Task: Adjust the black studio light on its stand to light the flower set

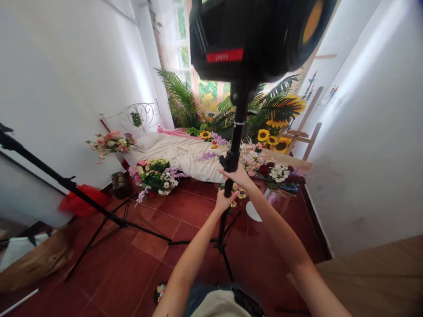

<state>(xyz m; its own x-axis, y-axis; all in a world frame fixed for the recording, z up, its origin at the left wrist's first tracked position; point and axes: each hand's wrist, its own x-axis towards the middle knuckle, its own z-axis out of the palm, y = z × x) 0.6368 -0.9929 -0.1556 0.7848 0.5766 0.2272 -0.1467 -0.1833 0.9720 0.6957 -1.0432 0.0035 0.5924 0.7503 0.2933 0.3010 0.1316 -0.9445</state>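
Observation:
Directly in front of me stands a black light stand (pixel 237 136) on spread tripod legs, with a large black studio light (pixel 238 44) mounted at its top. My left hand (pixel 226 201) is wrapped round the lower part of the pole. Higher up, just below a clamp collar (pixel 231 160), my right hand (pixel 238 176) grips the same pole. The pole hides some of the fingers of both hands. The light's upper part is cut off by the frame's top edge.
A second black stand (pixel 90 200) leans across the left side. Behind are a bed with a white sheet (pixel 175 152), flower arrangements (pixel 155 176), sunflowers (pixel 272 136) and a wooden easel (pixel 306 127). A white wall (pixel 370 167) rises at right above the red tiled floor (pixel 185 204).

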